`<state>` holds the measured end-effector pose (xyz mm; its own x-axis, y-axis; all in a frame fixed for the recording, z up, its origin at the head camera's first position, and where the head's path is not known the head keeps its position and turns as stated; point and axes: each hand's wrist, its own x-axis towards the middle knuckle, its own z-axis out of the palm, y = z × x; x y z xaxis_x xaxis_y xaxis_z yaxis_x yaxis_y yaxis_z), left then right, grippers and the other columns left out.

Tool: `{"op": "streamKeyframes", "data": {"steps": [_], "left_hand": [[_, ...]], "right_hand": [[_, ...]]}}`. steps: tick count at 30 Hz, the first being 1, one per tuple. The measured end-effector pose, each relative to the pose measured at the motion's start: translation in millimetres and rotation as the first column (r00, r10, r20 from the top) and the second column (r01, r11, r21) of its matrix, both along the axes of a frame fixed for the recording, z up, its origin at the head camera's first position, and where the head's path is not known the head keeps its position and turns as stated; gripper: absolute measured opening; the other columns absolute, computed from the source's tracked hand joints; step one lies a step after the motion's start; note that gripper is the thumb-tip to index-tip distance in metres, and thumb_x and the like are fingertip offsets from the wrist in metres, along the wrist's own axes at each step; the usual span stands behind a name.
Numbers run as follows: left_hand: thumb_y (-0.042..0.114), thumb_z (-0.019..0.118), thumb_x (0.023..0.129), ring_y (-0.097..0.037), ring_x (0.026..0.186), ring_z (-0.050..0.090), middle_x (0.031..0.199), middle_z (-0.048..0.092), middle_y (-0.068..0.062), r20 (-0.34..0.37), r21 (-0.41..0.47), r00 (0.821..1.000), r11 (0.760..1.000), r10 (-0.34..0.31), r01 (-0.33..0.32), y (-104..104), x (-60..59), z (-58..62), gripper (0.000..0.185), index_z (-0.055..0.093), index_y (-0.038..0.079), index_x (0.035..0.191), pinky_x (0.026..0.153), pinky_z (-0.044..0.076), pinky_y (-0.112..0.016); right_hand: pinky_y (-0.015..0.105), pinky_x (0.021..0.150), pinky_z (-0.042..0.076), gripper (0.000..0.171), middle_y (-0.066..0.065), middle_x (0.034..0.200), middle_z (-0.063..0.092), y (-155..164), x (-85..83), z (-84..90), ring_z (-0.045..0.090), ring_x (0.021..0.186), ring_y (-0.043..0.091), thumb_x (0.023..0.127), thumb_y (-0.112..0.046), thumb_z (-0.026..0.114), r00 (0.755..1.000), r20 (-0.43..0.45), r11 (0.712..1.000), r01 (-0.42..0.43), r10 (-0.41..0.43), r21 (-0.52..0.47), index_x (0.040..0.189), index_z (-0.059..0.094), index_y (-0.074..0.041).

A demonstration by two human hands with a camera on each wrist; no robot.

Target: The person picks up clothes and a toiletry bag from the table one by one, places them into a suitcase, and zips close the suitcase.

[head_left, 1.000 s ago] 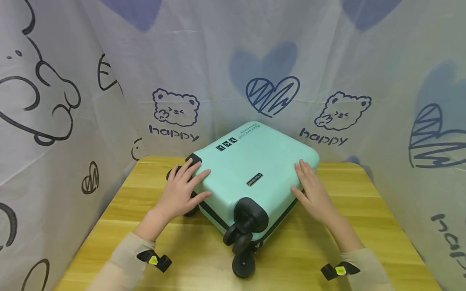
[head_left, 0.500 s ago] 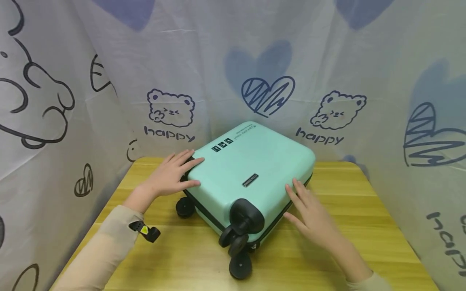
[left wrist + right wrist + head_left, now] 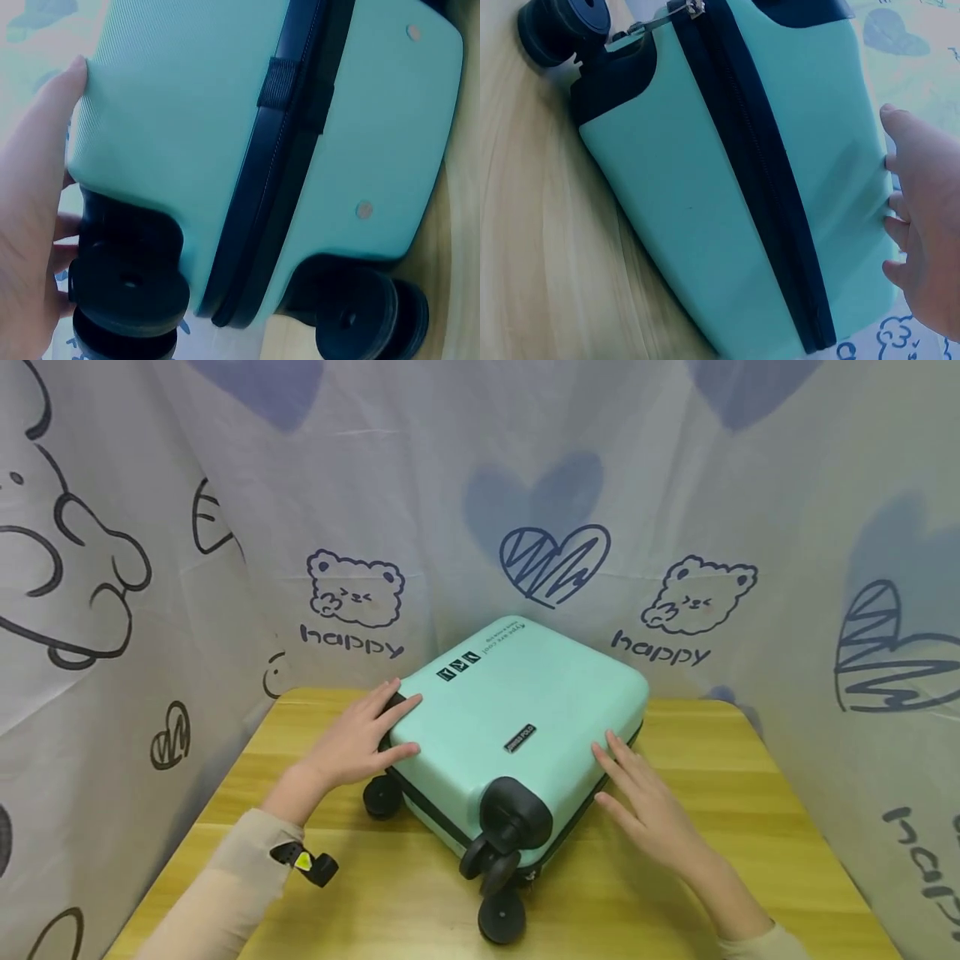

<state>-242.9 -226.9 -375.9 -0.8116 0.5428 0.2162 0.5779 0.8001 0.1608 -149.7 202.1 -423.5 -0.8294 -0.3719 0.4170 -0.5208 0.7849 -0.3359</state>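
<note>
On the wooden table (image 3: 750, 793), we are steadying the mint-green suitcase (image 3: 517, 718), lying flat with wheels (image 3: 501, 914) toward us, our left hand (image 3: 360, 739) resting flat-fingered on its left corner and our right hand (image 3: 648, 814) touching its right edge, fingers straight.

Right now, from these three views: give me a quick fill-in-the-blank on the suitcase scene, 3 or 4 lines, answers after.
1. The mint-green suitcase lies flat on a ____ table.
2. The left hand rests with straight fingers on the corner by a black ____ housing.
3. The right hand touches the side where the black ____ runs along the shell.
4. Printed under each bear on the curtain is the word ____.

Missing words: wooden; wheel; zipper; happy
</note>
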Motion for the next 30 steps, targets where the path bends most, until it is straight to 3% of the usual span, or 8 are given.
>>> {"op": "streamKeyframes", "data": {"steps": [3, 5, 9, 12, 19, 22, 27, 30], "left_hand": [[0.063, 0.052, 0.091, -0.038, 0.149, 0.021, 0.163, 0.017, -0.017, -0.014, 0.009, 1.0, 1.0, 0.028, -0.028, 5, 8.1, -1.1, 0.076, 0.027, 0.03, 0.155, 0.117, 0.025, -0.058], [0.063, 0.052, 0.091, -0.038, 0.149, 0.021, 0.163, 0.017, -0.017, -0.021, 0.015, 0.999, 0.999, 0.049, -0.049, 9, 14.0, -1.3, 0.076, 0.027, 0.029, 0.155, 0.117, 0.026, -0.058], [0.065, 0.051, 0.09, -0.039, 0.148, 0.023, 0.162, 0.021, -0.018, -0.036, 0.015, 0.995, 0.996, 0.092, -0.091, 15, 25.7, -0.7, 0.078, 0.029, 0.028, 0.154, 0.115, 0.028, -0.06], [0.067, 0.051, 0.089, -0.039, 0.148, 0.024, 0.161, 0.023, -0.019, -0.048, 0.004, 0.992, 0.993, 0.12, -0.12, 18, 33.8, 1.6, 0.08, 0.029, 0.028, 0.154, 0.116, 0.027, -0.059], [0.073, 0.051, 0.085, -0.039, 0.147, 0.026, 0.159, 0.028, -0.02, -0.091, -0.043, 0.979, 0.981, 0.185, -0.189, 26, 52.6, 6.4, 0.087, 0.031, 0.024, 0.154, 0.116, 0.025, -0.061], [0.074, 0.051, 0.084, -0.037, 0.147, 0.027, 0.157, 0.033, -0.019, -0.123, -0.046, 0.97, 0.975, 0.21, -0.217, 33, 59.5, 5.4, 0.089, 0.034, 0.021, 0.153, 0.116, 0.023, -0.063], [0.075, 0.053, 0.082, -0.035, 0.145, 0.034, 0.153, 0.04, -0.019, -0.195, -0.01, 0.943, 0.961, 0.268, -0.275, 45, 67.9, -1.3, 0.09, 0.041, 0.017, 0.149, 0.114, 0.025, -0.064], [0.076, 0.053, 0.081, -0.035, 0.143, 0.037, 0.151, 0.043, -0.019, -0.216, 0.016, 0.925, 0.949, 0.311, -0.315, 54, 72.1, -3.8, 0.091, 0.043, 0.017, 0.148, 0.114, 0.026, -0.063]], "right_hand": [[0.057, 0.118, 0.022, 0.062, 0.008, 0.163, 0.02, 5, -4.5, -2.7, 0.026, 0.146, 0.042, 0.098, -0.021, 0.056, 0.999, 0.049, 0.997, -0.011, 0.015, -0.081, 0.154, 0.029, -0.023], [0.062, 0.114, 0.025, 0.06, 0.007, 0.164, 0.019, 9, -8.9, -3.9, 0.024, 0.147, 0.042, 0.099, -0.018, 0.055, 0.996, 0.08, 0.99, -0.025, 0.036, -0.139, 0.154, 0.031, -0.023], [0.033, 0.122, 0.017, 0.055, 0.004, 0.165, 0.016, 15, -19.7, -8.1, 0.016, 0.152, 0.026, 0.102, -0.015, 0.049, 0.986, 0.145, 0.97, -0.044, 0.081, -0.241, 0.153, 0.032, -0.024], [0.011, 0.114, 0.01, 0.051, 0.002, 0.165, 0.014, 18, -29.1, -11.1, 0.011, 0.152, 0.012, 0.104, -0.014, 0.043, 0.975, 0.181, 0.947, -0.066, 0.128, -0.315, 0.153, 0.033, -0.023], [0.007, 0.111, 0.015, 0.045, 0.001, 0.164, 0.016, 21, -49.1, -9.6, 0.015, 0.151, 0.026, 0.107, -0.016, 0.034, 0.951, 0.234, 0.904, -0.089, 0.201, -0.418, 0.151, 0.037, -0.022], [0.015, 0.116, 0.016, 0.044, -0.001, 0.164, 0.017, 22, -56.3, -8.7, 0.017, 0.151, 0.032, 0.107, -0.02, 0.033, 0.948, 0.259, 0.909, -0.064, 0.184, -0.412, 0.151, 0.038, -0.024], [0.051, 0.121, 0.016, 0.044, -0.004, 0.164, 0.016, 23, -67.8, -7.3, 0.017, 0.151, 0.033, 0.108, -0.026, 0.032, 0.942, 0.295, 0.913, -0.029, 0.162, -0.408, 0.151, 0.036, -0.026], [0.062, 0.118, 0.014, 0.045, -0.001, 0.163, 0.016, 21, -73.1, -2.5, 0.016, 0.15, 0.036, 0.108, -0.026, 0.032, 0.935, 0.322, 0.911, -0.003, 0.149, -0.412, 0.152, 0.034, -0.024]]}}
